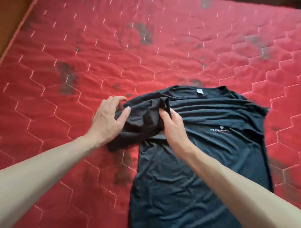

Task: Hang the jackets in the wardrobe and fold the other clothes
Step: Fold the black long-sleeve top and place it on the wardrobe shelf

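Observation:
A black T-shirt (207, 154) lies flat on the red quilted mattress (110, 55), collar away from me, with a small logo on its chest and a white label inside the neck. Its left sleeve is bunched up and folded inward. My left hand (107, 120) rests on that bunched sleeve with fingers spread and relaxed, thumb on the cloth. My right hand (172, 123) pinches a raised fold of the sleeve fabric near the shoulder between thumb and fingers.
The mattress has dark stains scattered over it. A brown wooden floor or bed edge (5, 25) shows at the top left. A dark strip runs along the far top right edge.

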Tool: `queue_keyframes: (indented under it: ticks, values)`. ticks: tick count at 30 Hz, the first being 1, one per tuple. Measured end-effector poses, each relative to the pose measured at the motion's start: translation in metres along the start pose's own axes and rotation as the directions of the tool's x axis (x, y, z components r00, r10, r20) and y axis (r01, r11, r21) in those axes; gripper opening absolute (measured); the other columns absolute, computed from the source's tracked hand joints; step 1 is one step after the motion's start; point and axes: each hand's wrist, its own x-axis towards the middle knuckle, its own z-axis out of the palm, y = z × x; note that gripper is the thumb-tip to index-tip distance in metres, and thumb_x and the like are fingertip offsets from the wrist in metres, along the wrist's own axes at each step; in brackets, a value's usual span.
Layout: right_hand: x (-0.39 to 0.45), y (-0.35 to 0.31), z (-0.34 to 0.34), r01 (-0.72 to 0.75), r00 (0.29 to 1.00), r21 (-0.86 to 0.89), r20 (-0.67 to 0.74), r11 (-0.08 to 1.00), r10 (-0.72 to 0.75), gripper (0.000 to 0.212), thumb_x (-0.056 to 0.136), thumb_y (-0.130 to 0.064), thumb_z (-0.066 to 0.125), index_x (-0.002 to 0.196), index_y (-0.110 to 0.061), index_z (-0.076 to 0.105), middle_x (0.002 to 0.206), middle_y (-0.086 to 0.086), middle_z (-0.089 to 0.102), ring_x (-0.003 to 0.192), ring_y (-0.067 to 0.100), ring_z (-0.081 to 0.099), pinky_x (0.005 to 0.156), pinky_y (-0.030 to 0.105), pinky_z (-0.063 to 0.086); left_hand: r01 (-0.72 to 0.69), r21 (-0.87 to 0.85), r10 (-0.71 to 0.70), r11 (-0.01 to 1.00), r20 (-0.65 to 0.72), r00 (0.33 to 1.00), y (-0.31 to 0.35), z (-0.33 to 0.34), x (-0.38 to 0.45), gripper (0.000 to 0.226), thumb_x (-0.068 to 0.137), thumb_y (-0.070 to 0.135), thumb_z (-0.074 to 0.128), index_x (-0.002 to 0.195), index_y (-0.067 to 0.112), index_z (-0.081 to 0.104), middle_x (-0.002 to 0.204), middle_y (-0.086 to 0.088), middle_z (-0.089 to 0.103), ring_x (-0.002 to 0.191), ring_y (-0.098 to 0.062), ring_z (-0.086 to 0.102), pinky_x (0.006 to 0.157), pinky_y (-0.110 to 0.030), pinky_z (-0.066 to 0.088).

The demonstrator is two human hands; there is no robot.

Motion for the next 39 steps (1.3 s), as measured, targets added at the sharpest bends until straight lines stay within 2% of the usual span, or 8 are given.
queue_keyframes:
  ticks: [5,12,17,24,26,30,35,39]
  values:
    - [0.021,-0.033,-0.106,-0.044,0.998,0.131,-0.033,0.990,0.049,0.009,0.094,-0.025,0.072,0.091,-0.020,0.079,0.091,0.009,0.078,0.082,0.022,0.075,0.072,0.039,0.062,0.040,-0.044,-0.016,0.998,0.450,0.893,0.062,0.068,0.033,0.060,0.086,0.081,0.035,0.118,0.038,0.061,0.101,0.014,0.072,0.097,-0.010,0.065,0.094,-0.035,0.049]
    - [0.049,-0.046,-0.247,-0.091,0.938,0.119,-0.323,0.989,0.125,0.016,0.102,-0.014,0.060,0.091,-0.016,0.073,0.082,-0.002,0.077,0.070,0.010,0.071,0.066,0.027,0.058,-0.105,0.240,-0.052,0.965,0.569,0.821,0.065,0.129,0.053,0.053,0.089,0.084,0.033,0.105,0.038,0.056,0.077,0.011,0.061,0.082,-0.020,0.064,0.077,-0.035,0.045]
    - [0.051,-0.012,-0.306,-0.215,0.892,-0.055,-0.418,0.975,0.173,0.018,0.100,-0.015,0.057,0.104,-0.013,0.074,0.105,0.008,0.072,0.098,0.017,0.064,0.091,0.046,0.053,-0.279,0.382,-0.002,0.881,0.593,0.805,0.053,0.135,0.062,0.044,0.101,0.065,0.039,0.125,0.028,0.040,0.095,-0.009,0.072,0.092,-0.036,0.070,0.076,-0.040,0.050]
    - [0.040,0.037,-0.334,-0.127,0.876,-0.399,-0.475,0.908,-0.086,0.025,0.106,-0.028,0.056,0.102,-0.009,0.071,0.085,-0.011,0.071,0.074,-0.007,0.057,0.072,0.019,0.049,-0.375,0.402,0.242,0.835,0.344,0.907,0.058,0.112,0.076,0.019,0.092,0.026,0.070,0.092,0.008,0.063,0.101,-0.011,0.058,0.097,-0.034,0.054,0.075,-0.047,0.050]
    - [0.041,0.044,-0.341,-0.130,0.875,-0.483,-0.467,0.866,-0.129,0.025,0.105,-0.029,0.057,0.103,-0.007,0.069,0.094,0.007,0.075,0.081,0.006,0.059,0.080,0.037,0.052,-0.405,0.316,0.345,0.858,0.228,0.910,0.062,0.103,0.090,0.017,0.091,0.019,0.068,0.084,0.006,0.060,0.091,-0.011,0.057,0.086,-0.032,0.051,0.074,-0.047,0.046]
    - [0.054,0.049,-0.352,-0.165,0.871,-0.604,-0.460,0.780,-0.172,0.027,0.105,-0.029,0.055,0.100,-0.004,0.065,0.096,0.017,0.072,0.090,0.036,0.064,0.082,0.047,0.049,-0.241,0.199,0.200,0.950,0.206,0.958,0.066,0.088,0.112,0.019,0.100,0.028,0.059,0.089,0.017,0.050,0.072,-0.004,0.059,0.087,-0.019,0.051,0.080,-0.035,0.043]
    - [0.082,0.043,-0.358,-0.327,0.864,-0.739,-0.487,0.589,-0.131,0.028,0.102,-0.036,0.046,0.104,-0.012,0.061,0.102,0.023,0.070,0.099,0.045,0.064,0.083,0.048,0.048,-0.415,0.475,0.288,0.776,0.319,0.903,0.055,0.090,0.138,0.023,0.104,0.031,0.059,0.091,0.013,0.055,0.073,-0.017,0.071,0.085,-0.037,0.070,0.108,-0.040,0.032]
    - [0.096,0.048,-0.362,-0.408,0.859,-0.772,-0.506,0.487,-0.082,0.034,0.107,-0.036,0.045,0.125,-0.010,0.056,0.117,0.031,0.067,0.109,0.051,0.062,0.090,0.051,0.048,-0.354,0.662,0.228,0.660,0.273,0.935,0.050,0.105,0.140,0.034,0.107,0.029,0.052,0.082,0.006,0.059,0.069,-0.028,0.064,0.080,-0.043,0.066,0.103,-0.051,0.035]
